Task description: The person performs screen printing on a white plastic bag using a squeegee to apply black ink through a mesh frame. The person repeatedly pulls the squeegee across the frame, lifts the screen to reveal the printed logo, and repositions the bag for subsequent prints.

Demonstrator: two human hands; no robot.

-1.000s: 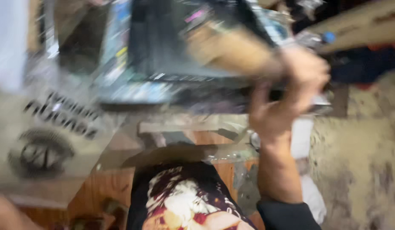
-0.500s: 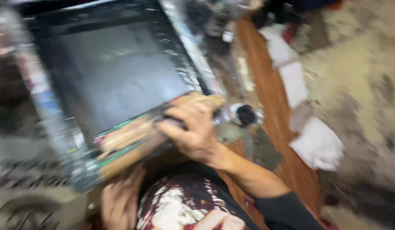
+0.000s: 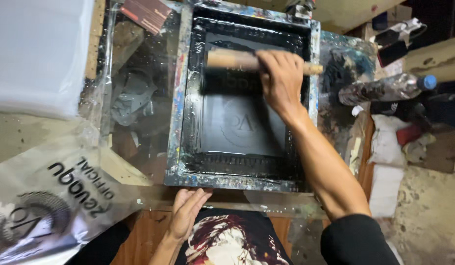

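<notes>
On the left lies our clear plastic bag with black print, beside the stack of white bags. Our left hand rests flat and open against the screen frame. The squeegee, lifted half a second ago, now sits at the screen's far end, our right hand closed around its wooden handle. A plastic bottle lies at right.

printed clear bag lower left | black printing screen centre
</notes>
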